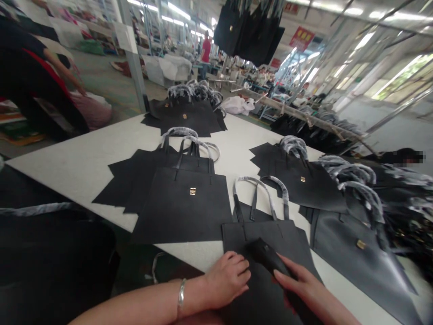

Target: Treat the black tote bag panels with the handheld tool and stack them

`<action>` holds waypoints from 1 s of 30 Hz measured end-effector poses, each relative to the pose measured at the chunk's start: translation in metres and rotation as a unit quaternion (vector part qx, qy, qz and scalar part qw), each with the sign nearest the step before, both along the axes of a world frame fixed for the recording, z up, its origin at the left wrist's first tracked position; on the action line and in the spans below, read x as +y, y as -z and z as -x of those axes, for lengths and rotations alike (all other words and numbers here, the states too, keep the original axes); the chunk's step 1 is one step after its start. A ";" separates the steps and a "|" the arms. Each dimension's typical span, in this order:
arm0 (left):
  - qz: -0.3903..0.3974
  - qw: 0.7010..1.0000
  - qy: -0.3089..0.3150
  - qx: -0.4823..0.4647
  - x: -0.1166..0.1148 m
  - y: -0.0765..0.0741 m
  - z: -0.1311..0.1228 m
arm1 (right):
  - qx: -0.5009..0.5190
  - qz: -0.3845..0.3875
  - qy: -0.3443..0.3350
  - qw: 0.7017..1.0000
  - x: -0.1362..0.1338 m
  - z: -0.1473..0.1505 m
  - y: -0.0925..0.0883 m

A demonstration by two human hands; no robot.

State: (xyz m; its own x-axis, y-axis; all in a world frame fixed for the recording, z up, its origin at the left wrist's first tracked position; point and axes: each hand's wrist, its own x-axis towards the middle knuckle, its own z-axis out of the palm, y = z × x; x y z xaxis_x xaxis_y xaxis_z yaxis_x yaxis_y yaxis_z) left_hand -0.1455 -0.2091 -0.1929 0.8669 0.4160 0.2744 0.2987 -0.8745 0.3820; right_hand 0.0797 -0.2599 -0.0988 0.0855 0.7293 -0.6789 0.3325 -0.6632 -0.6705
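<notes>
A black handbag [267, 280] with plastic-wrapped handles lies flat at the table's near edge, in front of me. My right hand [301, 284] is closed around a black handheld tool [270, 259], whose wide head rests on or just over the bag's upper part. Curled on the bag's left side, close to the tool's head, is my left hand [226, 277]; whether its fingers grip anything is hidden. To the left, another black bag [182, 212] with a gold clasp tops a fanned pile.
More black bags [301, 180] lie on the white table [77, 158] at right and at the far end [192, 115]. Black bags [250, 34] hang overhead. A person [37, 81] bends down at left beyond a grey post [130, 58]. Dark material [50, 257] fills the lower left.
</notes>
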 end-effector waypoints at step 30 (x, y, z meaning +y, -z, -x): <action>-0.119 0.991 0.039 -0.051 0.000 0.022 -0.003 | 0.012 -0.043 -0.068 0.997 0.046 0.046 -0.018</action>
